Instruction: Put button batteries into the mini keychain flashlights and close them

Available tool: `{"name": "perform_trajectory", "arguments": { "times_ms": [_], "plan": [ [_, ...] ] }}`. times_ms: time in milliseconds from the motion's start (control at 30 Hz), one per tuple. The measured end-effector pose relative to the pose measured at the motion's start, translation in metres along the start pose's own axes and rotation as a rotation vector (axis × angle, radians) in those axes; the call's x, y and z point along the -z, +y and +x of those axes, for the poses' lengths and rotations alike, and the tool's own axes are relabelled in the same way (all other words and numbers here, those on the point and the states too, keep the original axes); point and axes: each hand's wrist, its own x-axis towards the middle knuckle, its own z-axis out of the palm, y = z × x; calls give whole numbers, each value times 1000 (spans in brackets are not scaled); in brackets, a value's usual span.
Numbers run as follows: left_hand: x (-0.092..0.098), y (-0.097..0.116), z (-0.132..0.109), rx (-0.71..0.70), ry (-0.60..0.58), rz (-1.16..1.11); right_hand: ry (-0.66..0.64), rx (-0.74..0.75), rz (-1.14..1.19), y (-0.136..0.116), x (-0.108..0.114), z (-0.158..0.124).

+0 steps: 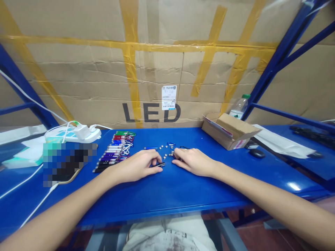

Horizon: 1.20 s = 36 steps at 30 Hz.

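Observation:
My left hand [140,164] is closed around a short black flashlight tube [160,164], which pokes out past thumb and forefinger over the blue table. Just across from it, my right hand [195,161] is curled down with thumb and fingers close together; what is in them is hidden. Several silver button cells [165,156] lie scattered between and beyond the hands. Behind them rest a blue tube [151,148] and a blue carabiner clip [171,143]. A dark clip [184,147] shows partly behind my right hand.
Left of my hands, several coloured keychain flashlights [115,148] with clips lie in a row. Farther left are a phone [70,164] on a cable and a power strip [89,134]. At the right stand an open cardboard box [230,130], a bottle [239,106] and a mouse [257,153].

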Motion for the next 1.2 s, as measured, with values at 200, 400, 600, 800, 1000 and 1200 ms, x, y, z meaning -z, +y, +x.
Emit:
{"name": "perform_trajectory", "arguments": {
  "times_ms": [200, 400, 600, 800, 1000, 1200],
  "plan": [
    [4, 1, -1, 1, 0, 22, 65, 23, 287, 5, -2, 3],
    [3, -1, -1, -4, -5, 32, 86, 86, 286, 9, -7, 2],
    [0, -1, 0, -24, 3, 11, 62, 77, 285, 13, -2, -16],
    [-6, -2, 0, -40, 43, 34, 51, 116, 214, 16, -3, -18],
    [-8, -2, -1, -43, 35, 59, 12, 125, 14, 14, -6, -9],
    [-9, -3, -1, -54, 42, 55, -33, 108, -64, 11, -4, -9]
  ]
}}
